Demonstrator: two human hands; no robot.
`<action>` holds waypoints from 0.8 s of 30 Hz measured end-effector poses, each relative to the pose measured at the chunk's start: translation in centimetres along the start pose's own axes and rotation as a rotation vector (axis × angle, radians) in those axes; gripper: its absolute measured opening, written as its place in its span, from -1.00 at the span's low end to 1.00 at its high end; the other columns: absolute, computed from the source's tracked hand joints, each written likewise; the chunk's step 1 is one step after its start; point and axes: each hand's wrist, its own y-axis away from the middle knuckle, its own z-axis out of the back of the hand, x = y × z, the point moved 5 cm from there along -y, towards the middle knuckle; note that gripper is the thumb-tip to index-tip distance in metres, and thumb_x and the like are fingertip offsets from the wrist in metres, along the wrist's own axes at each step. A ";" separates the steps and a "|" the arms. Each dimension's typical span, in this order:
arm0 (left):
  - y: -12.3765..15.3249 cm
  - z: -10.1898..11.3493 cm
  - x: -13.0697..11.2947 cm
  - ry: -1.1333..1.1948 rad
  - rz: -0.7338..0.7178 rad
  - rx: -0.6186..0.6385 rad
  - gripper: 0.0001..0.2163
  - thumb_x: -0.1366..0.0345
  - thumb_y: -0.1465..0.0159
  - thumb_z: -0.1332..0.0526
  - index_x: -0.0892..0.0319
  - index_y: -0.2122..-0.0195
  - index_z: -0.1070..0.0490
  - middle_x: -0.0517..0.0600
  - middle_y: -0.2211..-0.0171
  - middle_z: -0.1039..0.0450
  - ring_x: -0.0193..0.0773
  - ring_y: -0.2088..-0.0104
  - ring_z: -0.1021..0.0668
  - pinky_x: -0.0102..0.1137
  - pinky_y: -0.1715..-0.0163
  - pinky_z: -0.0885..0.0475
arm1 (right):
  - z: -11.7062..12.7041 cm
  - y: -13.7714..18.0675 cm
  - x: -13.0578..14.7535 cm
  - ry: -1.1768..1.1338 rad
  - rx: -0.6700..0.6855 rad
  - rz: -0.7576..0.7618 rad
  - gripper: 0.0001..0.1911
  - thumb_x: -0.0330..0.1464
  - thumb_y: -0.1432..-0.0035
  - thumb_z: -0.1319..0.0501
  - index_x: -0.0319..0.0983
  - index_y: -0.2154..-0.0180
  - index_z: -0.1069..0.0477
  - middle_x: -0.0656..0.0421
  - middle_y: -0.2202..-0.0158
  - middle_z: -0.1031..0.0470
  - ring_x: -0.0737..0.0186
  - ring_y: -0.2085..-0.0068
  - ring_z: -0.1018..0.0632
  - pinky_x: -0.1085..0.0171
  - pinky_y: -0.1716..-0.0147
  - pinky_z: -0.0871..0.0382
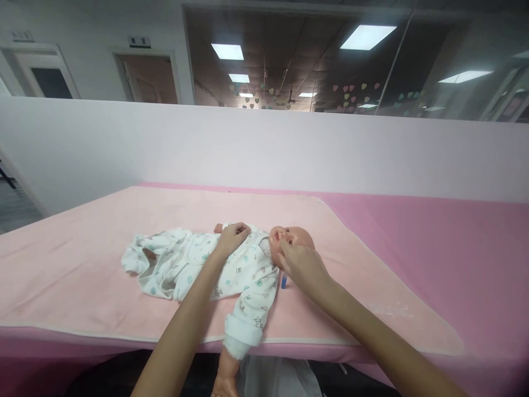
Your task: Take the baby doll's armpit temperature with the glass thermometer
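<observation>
A baby doll [250,270] in a white printed romper lies on its back, its head [305,237] to the right. On the far side of its chest rests my left hand [233,238], fingers curled in against the cloth; whether they grip anything is hidden. My right hand [305,268] is at the doll's cheek, close to its open mouth, with thumb and fingers pinched together. What sits in that pinch, if anything, is too small to make out. A small blue object [284,282] lies below the doll's neck, beside my right hand.
Under the doll is a peach pad [82,259] over a pink cover [433,242]. One doll arm [227,372] hangs past the near edge. A low white partition [289,151] runs behind, with a window and doors beyond.
</observation>
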 end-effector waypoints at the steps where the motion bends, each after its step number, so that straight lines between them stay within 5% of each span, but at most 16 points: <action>1: 0.0 0.0 0.0 0.002 0.000 0.001 -0.78 0.20 -0.08 -0.10 0.20 0.42 -0.46 -0.02 0.45 -0.50 -0.23 0.40 -0.50 -0.41 0.39 -0.33 | -0.1 0.0 -0.1 -0.008 0.001 -0.001 -0.64 -0.33 -0.24 0.05 -0.33 -0.05 -0.11 0.09 0.41 -0.41 0.22 0.47 -0.48 0.38 0.64 -0.13; 10: -0.2 -0.1 0.3 -0.014 -0.008 0.005 -0.79 0.22 -0.08 -0.11 0.20 0.41 -0.46 -0.02 0.43 -0.52 -0.21 0.36 -0.51 -0.41 0.36 -0.34 | -0.2 0.0 -0.5 -0.045 0.039 -0.023 -0.61 -0.33 -0.23 0.03 -0.36 -0.05 -0.12 0.07 0.37 -0.42 0.20 0.42 -0.49 0.36 0.63 -0.14; 19: 0.0 0.0 0.2 0.002 0.008 0.003 -0.78 0.21 -0.09 -0.10 0.21 0.39 -0.46 -0.02 0.42 -0.52 -0.22 0.35 -0.51 -0.41 0.33 -0.35 | -1.5 0.3 0.0 -0.062 0.004 -0.021 -0.49 -0.33 -0.24 0.04 -0.41 -0.16 0.06 0.19 0.59 -0.38 0.26 0.58 -0.45 0.39 0.68 -0.10; 24: -0.1 0.0 0.3 0.004 0.014 -0.004 -0.79 0.22 -0.09 -0.11 0.21 0.38 -0.46 -0.01 0.38 -0.52 -0.23 0.34 -0.52 -0.40 0.30 -0.36 | -2.4 0.3 0.8 -0.019 -0.075 0.019 -0.69 -0.36 -0.24 0.02 -0.36 0.03 -0.24 0.22 0.70 -0.31 0.27 0.67 -0.39 0.39 0.74 0.02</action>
